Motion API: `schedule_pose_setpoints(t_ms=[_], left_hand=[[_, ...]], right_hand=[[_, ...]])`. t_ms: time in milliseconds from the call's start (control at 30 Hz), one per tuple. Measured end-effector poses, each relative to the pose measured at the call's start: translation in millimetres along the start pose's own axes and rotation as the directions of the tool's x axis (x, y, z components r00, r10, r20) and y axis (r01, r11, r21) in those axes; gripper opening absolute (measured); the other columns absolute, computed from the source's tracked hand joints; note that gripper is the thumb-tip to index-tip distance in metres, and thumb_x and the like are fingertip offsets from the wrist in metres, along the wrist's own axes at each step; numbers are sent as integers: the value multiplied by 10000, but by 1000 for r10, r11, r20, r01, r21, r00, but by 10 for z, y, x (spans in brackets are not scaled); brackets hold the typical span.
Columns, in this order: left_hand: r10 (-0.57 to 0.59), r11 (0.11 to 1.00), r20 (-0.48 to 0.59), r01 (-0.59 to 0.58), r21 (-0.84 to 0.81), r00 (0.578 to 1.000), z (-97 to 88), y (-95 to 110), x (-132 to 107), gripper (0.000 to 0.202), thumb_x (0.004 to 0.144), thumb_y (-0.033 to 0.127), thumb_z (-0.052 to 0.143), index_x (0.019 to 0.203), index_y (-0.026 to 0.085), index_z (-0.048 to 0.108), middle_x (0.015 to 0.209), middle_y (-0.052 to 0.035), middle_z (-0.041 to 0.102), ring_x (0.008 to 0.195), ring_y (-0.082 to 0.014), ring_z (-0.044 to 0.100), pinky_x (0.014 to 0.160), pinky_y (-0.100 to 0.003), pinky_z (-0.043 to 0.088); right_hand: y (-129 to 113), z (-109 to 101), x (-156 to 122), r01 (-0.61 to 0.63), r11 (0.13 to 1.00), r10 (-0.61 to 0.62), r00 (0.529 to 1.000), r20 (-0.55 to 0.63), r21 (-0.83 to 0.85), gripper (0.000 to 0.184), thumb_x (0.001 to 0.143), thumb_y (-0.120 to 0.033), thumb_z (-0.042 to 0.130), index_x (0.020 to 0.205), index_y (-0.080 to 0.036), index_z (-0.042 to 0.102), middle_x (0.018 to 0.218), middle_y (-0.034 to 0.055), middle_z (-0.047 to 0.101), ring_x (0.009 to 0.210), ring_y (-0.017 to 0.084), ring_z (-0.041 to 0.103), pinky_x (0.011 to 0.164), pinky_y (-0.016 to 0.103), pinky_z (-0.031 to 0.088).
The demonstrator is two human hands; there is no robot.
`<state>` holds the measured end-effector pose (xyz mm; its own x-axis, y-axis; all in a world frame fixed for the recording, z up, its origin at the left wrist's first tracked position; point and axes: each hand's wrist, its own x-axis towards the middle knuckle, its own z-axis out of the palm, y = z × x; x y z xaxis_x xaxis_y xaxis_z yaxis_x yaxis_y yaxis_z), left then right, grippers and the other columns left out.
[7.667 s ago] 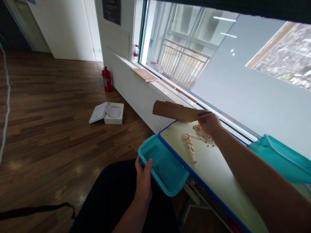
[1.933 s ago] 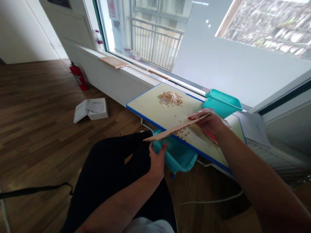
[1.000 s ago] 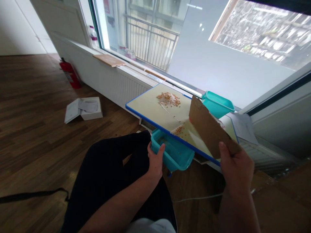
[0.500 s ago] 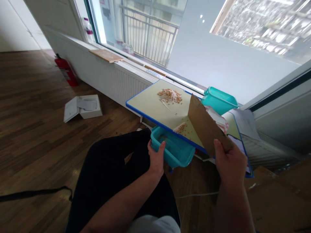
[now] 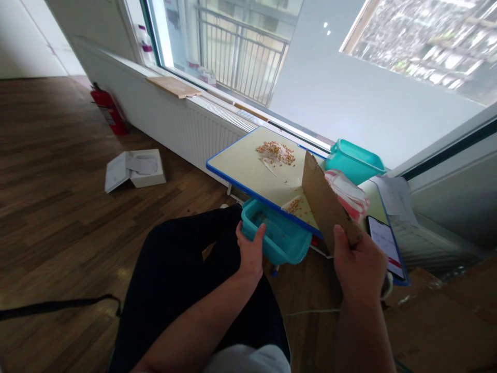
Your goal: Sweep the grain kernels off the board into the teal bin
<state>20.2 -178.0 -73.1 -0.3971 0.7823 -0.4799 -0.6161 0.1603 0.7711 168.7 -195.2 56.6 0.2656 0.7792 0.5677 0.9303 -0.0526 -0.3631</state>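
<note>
My left hand (image 5: 250, 248) grips the near left rim of a teal plastic tub (image 5: 287, 246), held just under the front edge of a small blue-edged table (image 5: 240, 160). In my right hand (image 5: 359, 264) a piece of brown cardboard (image 5: 324, 194) stands on edge across the tabletop. Left of the cardboard, a small heap of orange kernels and white grains (image 5: 294, 205) lies close to the table's front edge. A larger pile of kernels mixed with white grains (image 5: 275, 153) sits farther back. The tub's bottom shows only a little residue.
Behind the cardboard are a second teal tub (image 5: 355, 160), a red-and-white cloth or bag (image 5: 347, 194) and a phone (image 5: 384, 243). A radiator (image 5: 205, 124) runs under the window. An opened white box (image 5: 145, 168) and a fire extinguisher (image 5: 110, 111) are on the floor at left.
The cardboard has shifted slightly left toward the small heap, uncovering more of the cloth and phone. My left hand keeps the tub in about the same place.
</note>
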Motion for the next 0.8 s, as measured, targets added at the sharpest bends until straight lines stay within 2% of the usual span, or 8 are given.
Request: schedule_pose_setpoints(t_ms=[267, 500, 667, 800], left_hand=[[-6, 1000, -22, 5, -23, 1000, -56, 21, 36, 826, 733, 525, 785, 1417, 322, 369, 1395, -116, 529, 1276, -277, 559, 1056, -427, 487], [3, 1000, -40, -4, -20, 999, -90, 86, 72, 844, 725, 522, 793, 1424, 321, 365, 1405, -119, 519, 1285, -281, 549, 1065, -436, 478], [23, 999, -56, -25, -36, 998, -94, 96, 98, 835, 723, 528, 792, 1416, 316, 378, 1403, -119, 519, 1284, -275, 550, 1071, -429, 474], [-2, 999, -53, 0, -35, 999, -110, 126, 103, 847, 714, 537, 794, 1418, 323, 375, 1396, -119, 525, 1265, -282, 566, 1040, -437, 499]], right_hand=[[-162, -1, -78, 49, 998, -49, 999, 2, -49, 466, 867, -466, 521, 1082, -124, 753, 839, 159, 754, 741, 271, 691, 633, 326, 465], [-299, 32, -162, 118, 993, -118, 993, -20, -26, 444, 877, -440, 530, 1099, -128, 756, 841, 147, 756, 738, 251, 696, 634, 308, 463], [-402, 34, -194, 116, 993, -117, 993, -20, -35, 413, 869, -414, 551, 1084, -129, 759, 816, 140, 751, 714, 245, 693, 622, 302, 463], [-494, 35, -211, 98, 993, -99, 995, -25, -58, 397, 869, -408, 554, 1056, -130, 766, 774, 127, 743, 685, 237, 689, 600, 294, 455]])
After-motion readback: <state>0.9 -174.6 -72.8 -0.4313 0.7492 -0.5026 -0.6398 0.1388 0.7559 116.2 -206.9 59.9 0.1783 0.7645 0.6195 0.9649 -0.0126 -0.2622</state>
